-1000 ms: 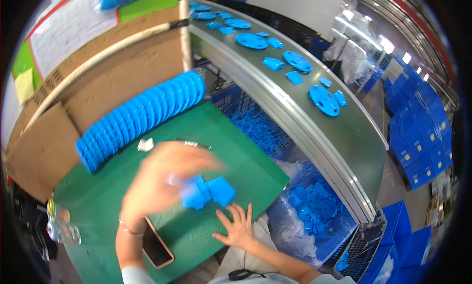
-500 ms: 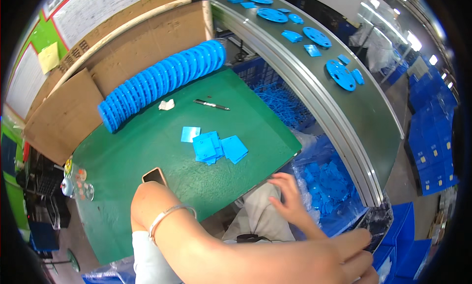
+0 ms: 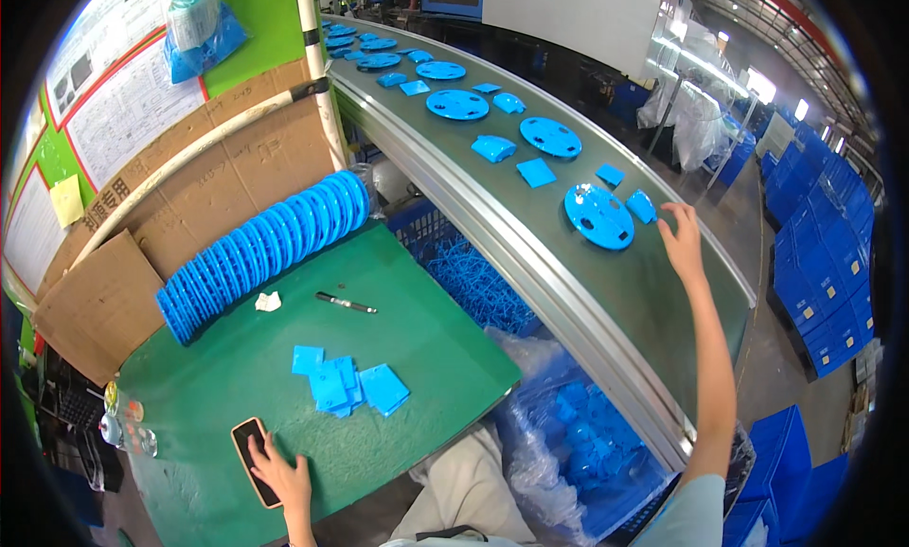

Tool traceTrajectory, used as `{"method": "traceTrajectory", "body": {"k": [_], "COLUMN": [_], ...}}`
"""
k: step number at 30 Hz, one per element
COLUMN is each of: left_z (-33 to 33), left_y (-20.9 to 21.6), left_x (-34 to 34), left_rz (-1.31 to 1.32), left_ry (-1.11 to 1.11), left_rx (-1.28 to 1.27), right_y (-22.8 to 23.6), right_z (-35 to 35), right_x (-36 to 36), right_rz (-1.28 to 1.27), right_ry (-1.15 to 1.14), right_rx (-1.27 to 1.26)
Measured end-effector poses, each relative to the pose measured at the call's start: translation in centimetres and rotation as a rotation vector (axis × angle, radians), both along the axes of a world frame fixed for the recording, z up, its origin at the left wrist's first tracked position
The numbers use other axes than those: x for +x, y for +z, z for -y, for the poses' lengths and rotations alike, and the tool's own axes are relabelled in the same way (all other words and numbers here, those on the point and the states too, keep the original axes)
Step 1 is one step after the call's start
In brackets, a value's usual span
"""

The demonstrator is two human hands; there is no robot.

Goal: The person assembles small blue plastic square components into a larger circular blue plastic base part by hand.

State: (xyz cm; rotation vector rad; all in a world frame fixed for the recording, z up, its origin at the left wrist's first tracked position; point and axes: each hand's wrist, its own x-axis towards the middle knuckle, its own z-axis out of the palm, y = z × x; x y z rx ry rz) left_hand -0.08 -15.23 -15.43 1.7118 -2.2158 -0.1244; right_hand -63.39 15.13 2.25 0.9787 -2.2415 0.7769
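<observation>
My left hand lies over a dark-screened phone on the green table, its fingers spread and touching the screen. My right hand reaches over the conveyor belt, with thumb and fingers apart. Its fingertips are right beside a small curved blue plastic piece; whether they touch it I cannot tell. Just left of that piece lies a round blue disc with holes. A small flat blue square sits behind them on the belt.
More blue discs and pieces lie along the conveyor. On the table are a long row of blue discs, loose blue squares, a pen and crumpled paper. A lined blue crate of blue parts stands below the belt.
My left arm, stretched across to the right before, has drawn back, and its hand is now on the phone. My right hand has risen from the table's edge to the belt. The view has shifted.
</observation>
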Motion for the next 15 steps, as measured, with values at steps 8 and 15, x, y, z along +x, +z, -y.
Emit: {"method": "traceTrajectory", "body": {"k": [8, 15], "left_z": [2.2, 2.4], "left_y": [-1.5, 0.7], "left_x": [1.4, 0.4], "left_rz": [-0.053, -0.112], "left_ry": [0.379, 0.26], "left_rx": [-0.129, -0.16], "right_y": [-4.8, -5.7], "right_z": [8.9, 6.6], "right_x": [-11.1, -11.5], "right_rz": [0.133, 0.044], "right_ry": [-0.248, -0.32], "right_rx": [0.244, 0.346]}}
